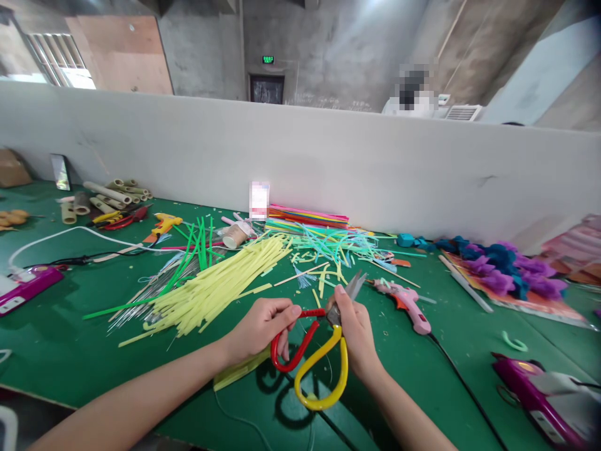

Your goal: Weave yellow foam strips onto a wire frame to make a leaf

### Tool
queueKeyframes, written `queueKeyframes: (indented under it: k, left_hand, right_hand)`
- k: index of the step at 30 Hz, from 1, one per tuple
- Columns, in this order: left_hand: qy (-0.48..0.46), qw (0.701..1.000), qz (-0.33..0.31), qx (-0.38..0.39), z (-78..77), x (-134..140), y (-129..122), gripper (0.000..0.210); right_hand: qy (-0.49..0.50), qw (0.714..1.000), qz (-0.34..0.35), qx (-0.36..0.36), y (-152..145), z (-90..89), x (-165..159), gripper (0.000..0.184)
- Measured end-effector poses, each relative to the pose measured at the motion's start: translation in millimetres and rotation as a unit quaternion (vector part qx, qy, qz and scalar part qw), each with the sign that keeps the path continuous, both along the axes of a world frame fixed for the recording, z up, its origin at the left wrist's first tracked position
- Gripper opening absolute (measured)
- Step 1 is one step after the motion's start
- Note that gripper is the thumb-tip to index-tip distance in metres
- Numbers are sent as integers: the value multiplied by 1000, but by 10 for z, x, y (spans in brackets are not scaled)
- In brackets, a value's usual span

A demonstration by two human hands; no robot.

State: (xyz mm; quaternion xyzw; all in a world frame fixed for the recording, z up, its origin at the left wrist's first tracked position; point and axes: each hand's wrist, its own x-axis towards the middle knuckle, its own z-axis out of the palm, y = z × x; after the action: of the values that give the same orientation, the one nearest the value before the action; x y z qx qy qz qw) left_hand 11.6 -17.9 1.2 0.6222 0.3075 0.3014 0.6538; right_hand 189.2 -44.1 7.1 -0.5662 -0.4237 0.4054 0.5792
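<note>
Head view: between our two hands, above the near part of the green table, we have a pair of scissors, points turned away from us. Our left hand grips the red handle, though we cannot tell how far the fingers pass through its loop; our right hand closes round the pivot and the base of the blades, thumb on top, its other fingers mostly hidden. The yellow handle hangs below. We judge the metal stiff, fairly light for two hands and hardly fragile, while the glossy coating on the loops may feel a little slick. The loops look the safest hold; with the right hand so close to the edges, we would keep skin off the slightly parted blades. Beyond the tips lie loose clippings, and the yellow strips crowd the left. To the right, there is room between our wrist and the pink glue gun, whose black cord could snag a low sweep. The table's near edge shows beneath our left forearm.
</note>
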Motion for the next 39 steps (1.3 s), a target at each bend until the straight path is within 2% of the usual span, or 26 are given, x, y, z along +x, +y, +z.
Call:
queueKeyframes:
  k: [9,31,34,36,39]
  left_hand:
    - [-1,999,27,33,18,24,-20,39]
    - [8,999,30,36,89,17,-99,38]
    - [12,999,31,37,67,6,-115,39]
    - [19,996,63,54,34,0,-107,39]
    - [5,991,123,58,-6,-7,-56,38]
  right_hand:
    - [9,999,-43,13,-39,22,-24,52]
    - [19,999,-39,-8,-16,81,12,53]
    - [56,998,-2,-11,-15,49,4,52]
    - [118,991,50,-33,-20,34,-7,51]
    - [248,954,152,-77,-38,30,-29,51]
